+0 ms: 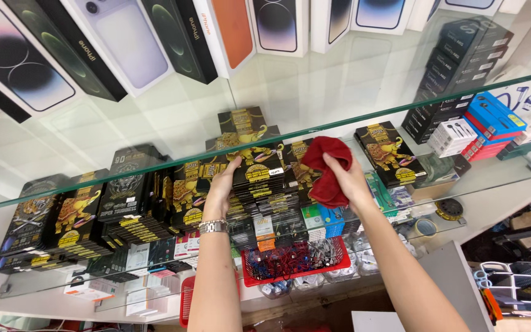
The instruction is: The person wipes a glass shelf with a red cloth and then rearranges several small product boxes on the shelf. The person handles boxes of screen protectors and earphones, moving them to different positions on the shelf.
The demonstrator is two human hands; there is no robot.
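My left hand (221, 192), with a metal watch on the wrist, grips the side of a stack of black and gold flat boxes (259, 178) on a glass shelf (173, 132). My right hand (346, 178) holds a crumpled red cloth (327, 166) just right of that stack, close against the boxes. Both hands reach under the front edge of an upper glass shelf.
More black and gold box stacks (78, 215) stand to the left and one (391, 154) to the right. Phone boxes (124, 43) line the upper shelf. Blue, red and white boxes (483, 126) sit far right. A red basket (296, 261) of cables lies below.
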